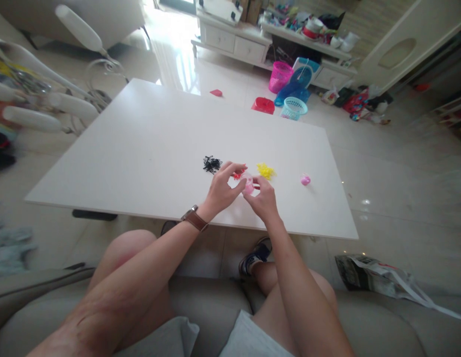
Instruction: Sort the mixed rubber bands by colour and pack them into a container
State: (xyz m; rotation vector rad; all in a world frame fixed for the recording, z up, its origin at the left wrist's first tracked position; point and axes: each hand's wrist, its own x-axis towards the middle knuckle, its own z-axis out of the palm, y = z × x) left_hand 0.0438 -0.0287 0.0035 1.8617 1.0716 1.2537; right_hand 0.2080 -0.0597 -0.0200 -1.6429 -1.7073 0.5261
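Above the near part of the white table (159, 134), a small pink container (248, 184) with a paler, see-through upper part is held between both hands. My left hand (223, 187) has its thumb against the container's side, its fingers arched over the far side. On the right, the thumb and fingers of my right hand (264, 196) grip it too. Behind the left fingers lies a red pile (237, 175), partly hidden. A heap of black small bands (212, 164) is left of it, and a yellow heap (266, 171) sits just beyond my right hand.
A small pink lump (305, 180) rests on the table's right side. Past the far edge stand a red stool (263, 105), a light blue basket (294, 107) and a magenta basket (280, 77). A white fan-like frame (79, 29) is at left.
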